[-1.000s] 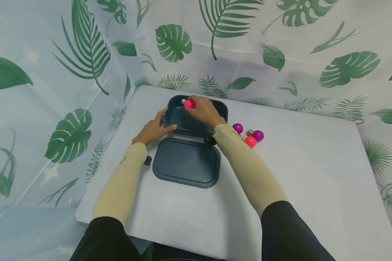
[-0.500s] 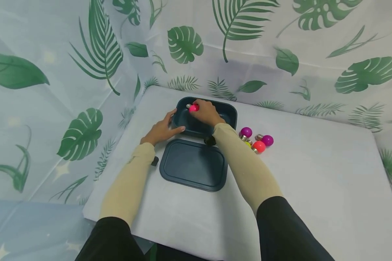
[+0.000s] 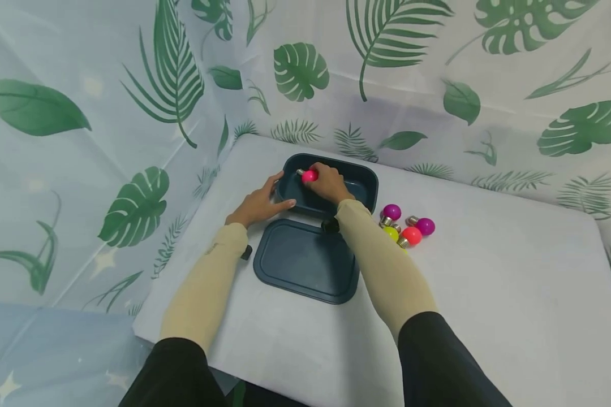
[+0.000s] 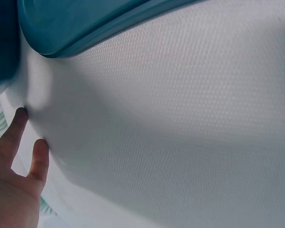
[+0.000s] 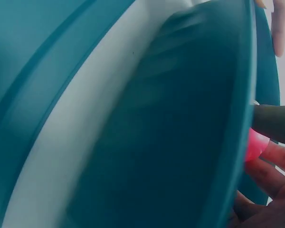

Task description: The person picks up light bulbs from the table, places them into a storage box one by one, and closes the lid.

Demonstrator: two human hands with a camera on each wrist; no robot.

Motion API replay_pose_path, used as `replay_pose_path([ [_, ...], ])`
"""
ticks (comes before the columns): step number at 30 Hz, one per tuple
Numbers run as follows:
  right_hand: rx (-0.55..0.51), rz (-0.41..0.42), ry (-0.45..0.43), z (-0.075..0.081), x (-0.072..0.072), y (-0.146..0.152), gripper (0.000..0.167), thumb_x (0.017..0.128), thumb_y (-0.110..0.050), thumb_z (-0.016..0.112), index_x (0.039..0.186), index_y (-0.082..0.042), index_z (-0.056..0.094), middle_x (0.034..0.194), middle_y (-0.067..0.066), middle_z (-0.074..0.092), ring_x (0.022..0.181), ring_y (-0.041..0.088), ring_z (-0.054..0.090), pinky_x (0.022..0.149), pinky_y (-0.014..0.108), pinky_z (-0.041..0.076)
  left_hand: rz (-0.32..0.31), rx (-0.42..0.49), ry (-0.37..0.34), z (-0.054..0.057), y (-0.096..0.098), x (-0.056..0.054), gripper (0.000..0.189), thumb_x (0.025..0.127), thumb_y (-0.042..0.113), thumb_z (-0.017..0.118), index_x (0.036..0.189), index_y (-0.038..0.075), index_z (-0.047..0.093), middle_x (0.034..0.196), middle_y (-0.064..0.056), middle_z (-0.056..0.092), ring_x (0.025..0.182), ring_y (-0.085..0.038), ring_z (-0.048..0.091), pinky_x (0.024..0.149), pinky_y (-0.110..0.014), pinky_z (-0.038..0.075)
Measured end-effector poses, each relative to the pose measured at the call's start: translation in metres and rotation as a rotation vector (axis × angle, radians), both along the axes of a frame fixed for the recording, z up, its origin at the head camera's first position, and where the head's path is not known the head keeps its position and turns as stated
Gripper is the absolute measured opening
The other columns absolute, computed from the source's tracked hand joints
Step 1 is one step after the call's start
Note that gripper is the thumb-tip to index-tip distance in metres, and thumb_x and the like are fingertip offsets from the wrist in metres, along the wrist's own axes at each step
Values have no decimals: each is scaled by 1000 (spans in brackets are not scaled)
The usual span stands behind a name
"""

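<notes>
A small pink light bulb (image 3: 309, 176) with a metal screw base is pinched in my right hand (image 3: 331, 182), inside a dark blue rectangular box (image 3: 364, 186). Its base points left. In the right wrist view, the pink globe (image 5: 255, 145) shows between thumb and fingers, partly hidden behind the box's near wall (image 5: 171, 128). My left hand (image 3: 257, 206) lies against the box's left end, fingers extended at the outer wall and thumb reaching along the near rim. Several straight fingers (image 4: 37, 164) of it appear in the left wrist view.
The matching dark blue lid (image 3: 305, 263) lies flat on the white table (image 3: 509, 282), just in front of the box. Right of the box sits a cluster of bulbs: purple ones (image 3: 425, 226), an orange-red one (image 3: 411, 236) and a yellow one (image 3: 390, 232). A leaf-patterned curtain (image 3: 402, 102) hangs behind.
My right hand has lowered the pink bulb deeper into the box. The left hand keeps its place at the box's left end. The head view has shifted, sliding the scene rightward.
</notes>
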State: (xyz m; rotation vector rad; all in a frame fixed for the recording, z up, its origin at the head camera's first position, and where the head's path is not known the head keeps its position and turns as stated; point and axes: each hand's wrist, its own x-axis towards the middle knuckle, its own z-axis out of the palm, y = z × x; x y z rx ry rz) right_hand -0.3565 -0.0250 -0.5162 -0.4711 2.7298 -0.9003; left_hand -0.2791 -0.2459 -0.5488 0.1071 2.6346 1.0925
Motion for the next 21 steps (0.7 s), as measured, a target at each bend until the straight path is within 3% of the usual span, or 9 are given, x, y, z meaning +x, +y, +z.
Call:
replay_pose_path([
  [21,50,-18,41,-14,5,-12,47,106,-25,69,144,0,60,138,22,67,125,41,62,112,60,40,-2,-21,41,2,6,11,100,95,70,67,173,34,17,167,-16,43,150,-41,44,120,-62,34],
])
